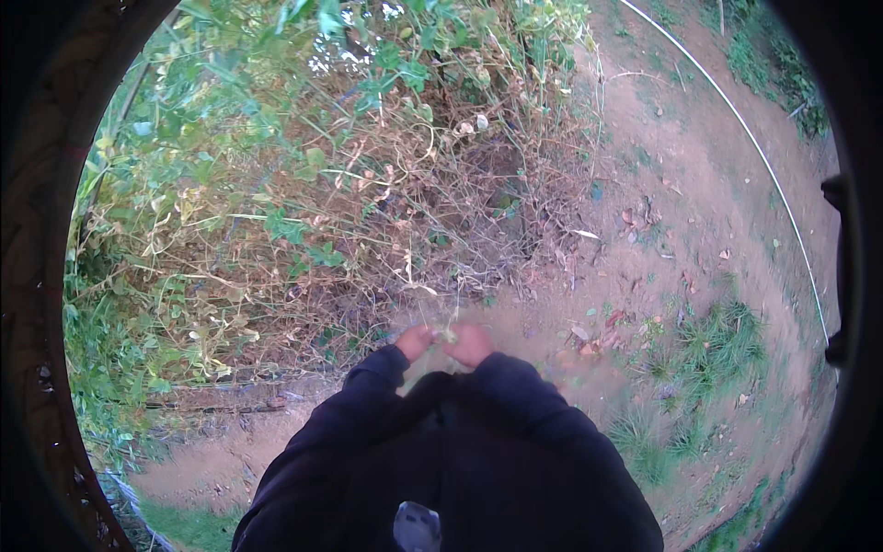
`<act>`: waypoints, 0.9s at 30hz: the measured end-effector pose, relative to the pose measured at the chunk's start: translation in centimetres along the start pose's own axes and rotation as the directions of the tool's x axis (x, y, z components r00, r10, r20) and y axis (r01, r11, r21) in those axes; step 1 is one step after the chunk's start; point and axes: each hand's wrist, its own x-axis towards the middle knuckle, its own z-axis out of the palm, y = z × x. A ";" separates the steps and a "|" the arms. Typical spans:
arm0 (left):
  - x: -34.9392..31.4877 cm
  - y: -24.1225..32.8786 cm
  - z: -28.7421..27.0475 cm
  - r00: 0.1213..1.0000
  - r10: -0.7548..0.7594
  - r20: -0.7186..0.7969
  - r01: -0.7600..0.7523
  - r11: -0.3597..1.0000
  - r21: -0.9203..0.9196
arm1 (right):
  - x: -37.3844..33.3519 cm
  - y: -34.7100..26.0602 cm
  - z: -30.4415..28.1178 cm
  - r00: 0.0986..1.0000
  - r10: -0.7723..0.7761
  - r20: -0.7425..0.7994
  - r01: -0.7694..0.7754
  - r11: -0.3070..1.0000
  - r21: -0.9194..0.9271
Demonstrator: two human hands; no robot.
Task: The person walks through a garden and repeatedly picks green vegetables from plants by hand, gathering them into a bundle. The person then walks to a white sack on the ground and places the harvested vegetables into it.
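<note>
Close together in front of my body, my left hand and my right hand are both closed at the fingertips. Between them is a small pale yellow-green piece of plant, too blurred to tell whether it is leaf, stem or pod. Thin pale stems run up from it toward the drying climbing plants just beyond. Their growth is brown and tangled low down, with green and yellow leaves higher up and at the left. Dark sleeves cover both my arms.
Bare brown soil runs along the right, with dry leaves and grass tufts on it. A thin white hose or pipe curves along the far right. A dark strip lies along the plants' near edge at the left.
</note>
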 end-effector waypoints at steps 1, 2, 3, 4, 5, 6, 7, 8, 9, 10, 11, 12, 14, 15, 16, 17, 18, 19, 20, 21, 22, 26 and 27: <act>-0.8 0.1 -0.3 1.000 0.018 -0.005 -0.018 0.999 -0.039 | -0.3 -0.5 0.5 1.000 0.012 0.028 -0.012 1.000 -0.015; -1.5 0.2 -0.7 0.999 0.047 -0.015 -0.047 0.997 -0.061 | -0.4 -0.9 1.0 0.999 0.003 0.041 -0.002 1.000 -0.015; -2.2 0.4 -1.0 0.997 0.066 -0.029 -0.068 0.996 -0.054 | -0.4 -1.4 1.4 0.998 0.007 0.060 -0.006 1.000 -0.023; -2.9 0.8 -1.4 0.999 0.041 -0.023 -0.043 0.990 -0.133 | -0.7 -1.7 1.7 0.997 -0.049 0.066 0.053 0.997 -0.050; -3.7 1.3 -1.7 0.991 0.111 -0.069 -0.117 0.988 -0.098 | -0.9 -2.1 2.0 0.995 -0.088 0.051 0.091 0.993 -0.070; -4.7 1.8 -1.8 0.982 0.152 -0.109 -0.158 0.987 -0.043 | -1.3 -2.6 2.3 0.989 -0.143 0.021 0.145 0.986 -0.082; -5.6 2.4 -1.9 0.967 0.210 -0.142 -0.210 0.978 0.013 | -1.6 -3.2 2.5 0.986 -0.164 0.006 0.164 0.981 -0.103; -6.2 3.0 -2.5 0.938 0.305 -0.166 -0.257 0.930 0.262 | -2.2 -3.7 2.6 0.986 -0.165 0.038 0.169 0.975 -0.144; -6.7 3.6 -2.6 0.952 0.255 -0.168 -0.196 0.932 0.305 | -2.7 -4.2 2.6 0.984 -0.155 0.088 0.166 0.976 -0.143; -7.1 4.0 -2.4 0.958 0.215 -0.187 -0.139 0.926 0.352 | -3.3 -4.9 2.5 0.982 -0.114 0.149 0.137 0.978 -0.156; -7.5 4.2 -2.4 0.957 0.188 -0.221 -0.094 0.921 0.378 | -3.8 -5.5 2.5 0.974 -0.092 0.207 0.124 0.981 -0.150; -7.8 4.3 -2.3 0.962 0.189 -0.198 -0.083 0.891 0.447 | -4.3 -6.2 2.4 0.971 -0.057 0.231 0.062 0.998 -0.014; -7.9 3.9 -2.1 0.899 0.348 -0.265 -0.224 0.886 0.406 | -5.4 -7.3 2.2 0.963 -0.045 0.264 -0.023 0.968 0.249; -7.8 3.5 -1.9 0.857 0.420 -0.300 -0.293 0.874 0.388 | -6.0 -7.7 2.1 0.935 -0.006 0.355 -0.173 0.865 0.472; -7.5 3.1 -2.0 0.902 0.320 -0.289 -0.203 0.907 0.370 | -6.9 -8.0 2.0 0.898 0.018 0.439 -0.316 0.721 0.617; -7.2 2.7 -1.9 0.888 0.380 -0.260 -0.259 0.879 0.401 | -7.7 -8.4 1.9 0.838 0.022 0.545 -0.467 0.545 0.697; -6.9 2.2 -1.8 0.876 0.415 -0.247 -0.289 0.860 0.420 | -8.3 -8.7 1.8 0.794 0.088 0.602 -0.551 0.523 0.650; -6.6 1.7 -1.7 0.860 0.443 -0.253 -0.310 0.848 0.431 | -8.8 -9.1 1.6 0.800 0.061 0.597 -0.546 0.487 0.681; -6.4 1.3 -1.7 0.866 0.437 -0.243 -0.268 0.816 0.513 | -9.3 -9.5 1.3 0.784 0.048 0.618 -0.568 0.456 0.685; -6.2 1.0 -1.8 0.869 0.426 -0.253 -0.214 0.784 0.583 | -9.7 -9.8 1.1 0.770 0.115 0.628 -0.604 0.447 0.660; -6.2 0.6 -2.0 0.881 0.414 -0.228 -0.185 0.746 0.640 | -10.5 -9.9 0.8 0.801 0.011 0.599 -0.533 0.471 0.703; -8.1 -0.3 -5.4 0.842 0.346 -0.415 -0.114 0.864 0.490 | -11.4 -8.6 -1.2 0.857 -0.102 0.504 -0.466 0.262 0.845; -8.7 -0.3 -6.1 0.867 0.294 -0.403 -0.091 0.888 0.450 | -10.8 -8.0 -1.6 0.862 -0.101 0.497 -0.488 0.102 0.867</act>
